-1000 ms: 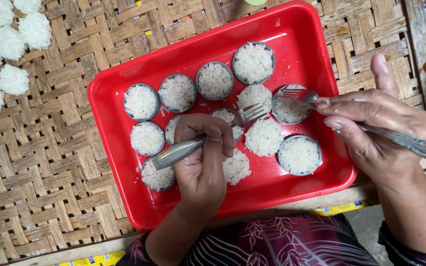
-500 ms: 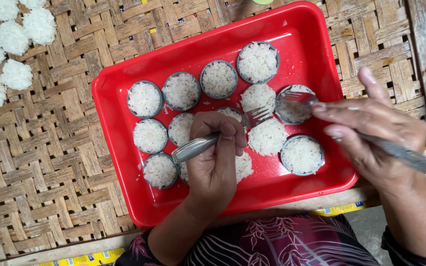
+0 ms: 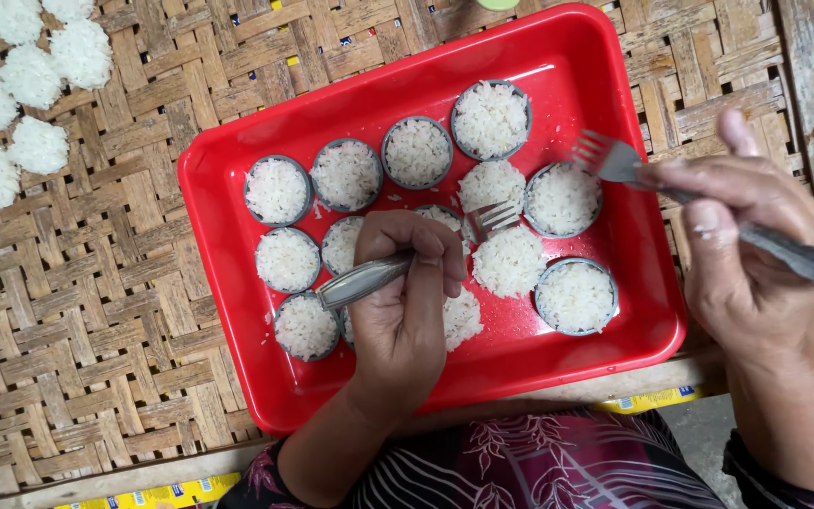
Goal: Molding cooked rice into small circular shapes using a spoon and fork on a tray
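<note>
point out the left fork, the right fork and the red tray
left fork (image 3: 369, 277), head view, on its handle beside the left hand (image 3: 407, 311)
right fork (image 3: 603, 155), head view, on its tines, ahead of the right hand (image 3: 756, 236)
red tray (image 3: 214, 245), head view, on its bare left wall

Over the red tray (image 3: 237, 311) of rice-filled round moulds (image 3: 346, 174), my left hand (image 3: 407, 302) grips a fork (image 3: 407, 264) at its middle, while my right hand (image 3: 756, 245) holds another fork (image 3: 614, 160) above its right side.
</note>
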